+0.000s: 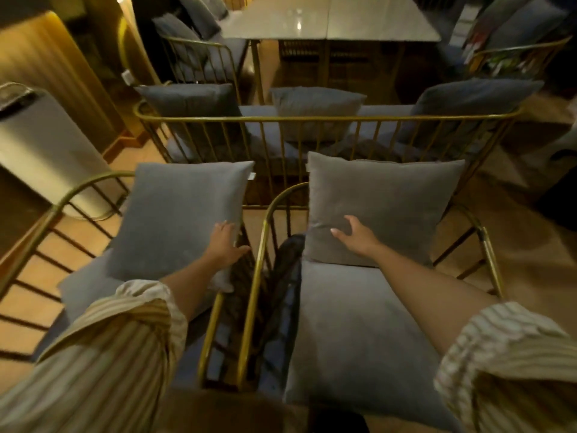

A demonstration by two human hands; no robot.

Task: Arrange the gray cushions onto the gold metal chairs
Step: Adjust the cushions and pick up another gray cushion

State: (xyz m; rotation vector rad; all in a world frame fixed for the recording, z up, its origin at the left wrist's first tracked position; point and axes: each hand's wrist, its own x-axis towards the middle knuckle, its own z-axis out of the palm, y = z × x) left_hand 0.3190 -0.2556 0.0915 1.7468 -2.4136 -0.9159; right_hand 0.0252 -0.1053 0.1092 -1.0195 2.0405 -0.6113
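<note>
My left hand (225, 245) lies flat, fingers spread, on the left square gray cushion (181, 220), propped against the left gold wire chair (71, 195). Right hand (356, 234), fingers loosely spread, presses the velvety right cushion (384, 204) upright on its padded seat (352, 332).

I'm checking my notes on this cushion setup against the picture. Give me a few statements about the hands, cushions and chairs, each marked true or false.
1. The left hand rests on the left back cushion. True.
2. The right hand is lifting a cushion clear of the chair. False: it lies open on the right back cushion, which stands on the seat cushion.
3. The bench beyond holds three cushions. True.
4. The two near chairs have silver frames. False: the near chair frames are gold.
5. Both sleeves are striped. True.
</note>
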